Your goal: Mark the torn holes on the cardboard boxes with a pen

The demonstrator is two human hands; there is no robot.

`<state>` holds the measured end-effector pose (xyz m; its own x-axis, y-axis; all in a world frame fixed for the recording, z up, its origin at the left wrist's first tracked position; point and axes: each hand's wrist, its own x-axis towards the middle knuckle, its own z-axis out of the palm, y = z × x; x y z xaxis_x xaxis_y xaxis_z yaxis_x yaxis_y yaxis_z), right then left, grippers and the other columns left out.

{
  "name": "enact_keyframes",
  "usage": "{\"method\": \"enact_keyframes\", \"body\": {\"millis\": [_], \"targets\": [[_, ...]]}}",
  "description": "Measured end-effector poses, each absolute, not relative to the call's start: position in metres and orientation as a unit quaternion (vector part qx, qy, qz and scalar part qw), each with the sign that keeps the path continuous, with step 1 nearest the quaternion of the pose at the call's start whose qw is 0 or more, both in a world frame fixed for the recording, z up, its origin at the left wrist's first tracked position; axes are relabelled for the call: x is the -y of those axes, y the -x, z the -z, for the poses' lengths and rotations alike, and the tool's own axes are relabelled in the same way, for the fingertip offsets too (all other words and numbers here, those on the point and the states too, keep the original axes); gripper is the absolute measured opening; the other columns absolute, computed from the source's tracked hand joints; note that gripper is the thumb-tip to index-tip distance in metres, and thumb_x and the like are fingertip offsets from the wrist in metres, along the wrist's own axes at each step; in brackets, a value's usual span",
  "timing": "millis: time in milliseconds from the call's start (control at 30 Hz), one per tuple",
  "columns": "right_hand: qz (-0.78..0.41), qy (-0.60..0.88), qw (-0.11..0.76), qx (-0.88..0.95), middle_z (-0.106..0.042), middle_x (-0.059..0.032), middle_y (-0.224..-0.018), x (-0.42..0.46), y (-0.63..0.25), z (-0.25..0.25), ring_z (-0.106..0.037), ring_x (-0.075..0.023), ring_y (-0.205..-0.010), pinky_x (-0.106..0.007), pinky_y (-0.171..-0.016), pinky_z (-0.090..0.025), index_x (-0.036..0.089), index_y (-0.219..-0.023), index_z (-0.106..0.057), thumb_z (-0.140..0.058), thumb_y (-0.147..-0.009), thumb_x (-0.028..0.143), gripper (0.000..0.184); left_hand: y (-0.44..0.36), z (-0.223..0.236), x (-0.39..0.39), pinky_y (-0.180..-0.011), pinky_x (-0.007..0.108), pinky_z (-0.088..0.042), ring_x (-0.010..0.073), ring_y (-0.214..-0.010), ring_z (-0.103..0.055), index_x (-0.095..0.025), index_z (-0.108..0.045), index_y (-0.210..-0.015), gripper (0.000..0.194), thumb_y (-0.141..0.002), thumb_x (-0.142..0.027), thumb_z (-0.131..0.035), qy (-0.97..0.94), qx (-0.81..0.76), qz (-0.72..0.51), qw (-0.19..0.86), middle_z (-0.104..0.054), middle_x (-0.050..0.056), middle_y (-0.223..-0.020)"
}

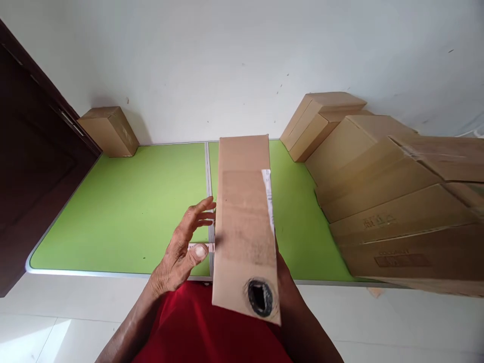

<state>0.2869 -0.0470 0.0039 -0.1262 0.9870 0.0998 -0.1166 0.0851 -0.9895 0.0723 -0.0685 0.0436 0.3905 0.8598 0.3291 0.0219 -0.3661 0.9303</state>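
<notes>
A narrow cardboard box (244, 217) is held up in front of me over the near edge of the table. Its facing side bears a dark-rimmed hole near the bottom and a torn white label along the right edge. On the box's right side my right hand (281, 259) supports it, with the fingers hidden behind the cardboard. My left hand (187, 242) is at the left side, thumb and fingers spread, fingertips close to the box; whether they touch it I cannot tell. A small pale printed strip (192, 246) shows behind the left thumb.
The green folding table (113, 212) has a metal rim and a centre seam. One closed carton (111, 132) sits at its far left corner. Several cardboard boxes (378, 201) crowd the right side. A white wall (212, 70) rises behind, and a dark door (34, 141) stands left.
</notes>
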Motion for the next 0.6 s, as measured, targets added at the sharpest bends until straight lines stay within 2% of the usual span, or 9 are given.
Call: {"method": "enact_keyframes", "body": {"millis": [100, 200, 267, 333, 433, 500, 600], "targets": [[-0.587, 0.408, 0.503, 0.486, -0.085, -0.0152, -0.110, 0.044, -0.291, -0.006, -0.077, -0.0415, -0.127, -0.062, -0.104, -0.066, 0.027, -0.120, -0.086, -0.052, -0.090, 0.103, 0.089, -0.071, -0.039, 0.067, -0.125, 0.064, -0.058, 0.0424, -0.156, -0.063, -0.043, -0.053, -0.174, 0.077, -0.106, -0.080, -0.061, -0.678, -0.332, -0.472, 0.455, -0.060, 0.011, -0.174], [-0.628, 0.410, 0.520, 0.408, -0.086, -0.0134, -0.106, 0.040, -0.289, -0.005, -0.079, -0.0411, -0.121, -0.062, -0.101, -0.068, 0.026, -0.121, -0.085, -0.047, -0.093, 0.101, 0.088, -0.068, -0.033, 0.070, -0.126, 0.063, -0.056, 0.0435, -0.158, -0.059, -0.042, -0.049, -0.176, 0.084, -0.104, -0.083, -0.062, -0.668, -0.349, -0.480, 0.448, -0.057, 0.012, -0.176], [-0.656, 0.374, 0.579, 0.308, -0.088, -0.0097, -0.108, 0.037, -0.283, -0.004, -0.080, -0.0398, -0.123, -0.059, -0.102, -0.069, 0.028, -0.119, -0.084, -0.054, -0.095, 0.097, 0.079, -0.069, -0.026, 0.074, -0.130, 0.064, -0.050, 0.0450, -0.163, -0.052, -0.040, -0.041, -0.180, 0.095, -0.100, -0.087, -0.064, -0.659, -0.350, -0.494, 0.447, -0.052, 0.013, -0.179], [-0.653, 0.327, 0.654, 0.197, -0.089, -0.0038, -0.116, 0.036, -0.274, -0.005, -0.080, -0.0367, -0.127, -0.055, -0.106, -0.070, 0.031, -0.118, -0.084, -0.071, -0.092, 0.089, 0.065, -0.073, -0.018, 0.078, -0.135, 0.065, -0.042, 0.0462, -0.168, -0.044, -0.039, -0.032, -0.184, 0.107, -0.096, -0.089, -0.068, -0.646, -0.343, -0.515, 0.447, -0.046, 0.014, -0.182], [-0.630, 0.295, 0.709, 0.112, -0.087, 0.0018, -0.132, 0.039, -0.257, -0.013, -0.076, -0.0319, -0.136, -0.051, -0.112, -0.068, 0.034, -0.121, -0.082, -0.088, -0.087, 0.077, 0.055, -0.086, -0.009, 0.080, -0.136, 0.064, -0.041, 0.0461, -0.171, -0.038, -0.039, -0.024, -0.184, 0.116, -0.092, -0.078, -0.084, -0.633, -0.351, -0.532, 0.439, -0.036, 0.016, -0.186], [-0.615, 0.302, 0.719, 0.117, -0.084, 0.0019, -0.137, 0.045, -0.246, -0.020, -0.072, -0.0308, -0.140, -0.051, -0.115, -0.066, 0.035, -0.121, -0.081, -0.092, -0.085, 0.072, 0.053, -0.094, -0.008, 0.078, -0.133, 0.060, -0.046, 0.0444, -0.170, -0.040, -0.039, -0.028, -0.180, 0.113, -0.090, -0.066, -0.092, -0.613, -0.371, -0.551, 0.428, -0.035, 0.016, -0.185], [-0.597, 0.330, 0.714, 0.158, -0.082, -0.0001, -0.133, 0.052, -0.240, -0.029, -0.068, -0.0314, -0.143, -0.052, -0.116, -0.063, 0.034, -0.113, -0.076, -0.098, -0.080, 0.065, 0.050, -0.094, -0.016, 0.070, -0.127, 0.056, -0.052, 0.0412, -0.162, -0.050, -0.034, -0.046, -0.166, 0.095, -0.088, -0.055, -0.095, -0.547, -0.388, -0.592, 0.447, -0.054, 0.014, -0.168]]}}
